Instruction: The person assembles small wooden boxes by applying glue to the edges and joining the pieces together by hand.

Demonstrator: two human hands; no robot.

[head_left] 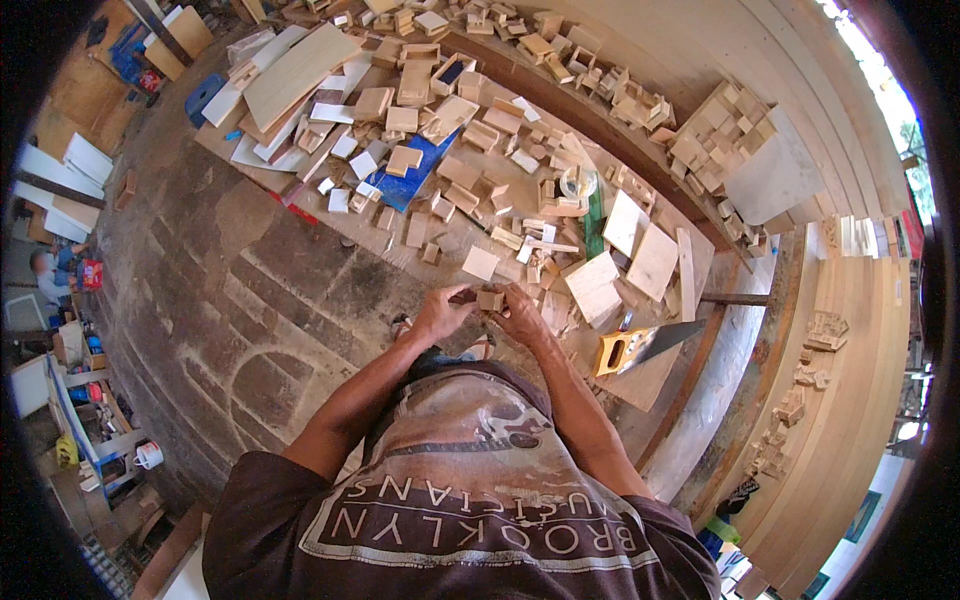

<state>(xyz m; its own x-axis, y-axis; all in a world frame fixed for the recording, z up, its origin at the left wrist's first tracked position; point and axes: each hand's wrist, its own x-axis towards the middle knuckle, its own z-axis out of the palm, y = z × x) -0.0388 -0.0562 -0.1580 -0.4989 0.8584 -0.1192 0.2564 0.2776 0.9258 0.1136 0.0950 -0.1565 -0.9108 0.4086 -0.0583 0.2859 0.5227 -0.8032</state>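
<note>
A small wooden block [490, 301], likely light, stiff and best taken by opposite side faces, is pinched in the right hand's [522, 316] grip near the cluttered desk [628, 388]; whether the left hand's [440, 316] shadowed grip pinches it too, I cannot tell.

Two rows of pale capitals [470, 518] stand upside down across the dark brown shirt [290, 520].

A yellow-handled saw [650, 346] rests on the table [628, 391], long planks [862, 370] at right, a white bucket [148, 456] at left
</note>
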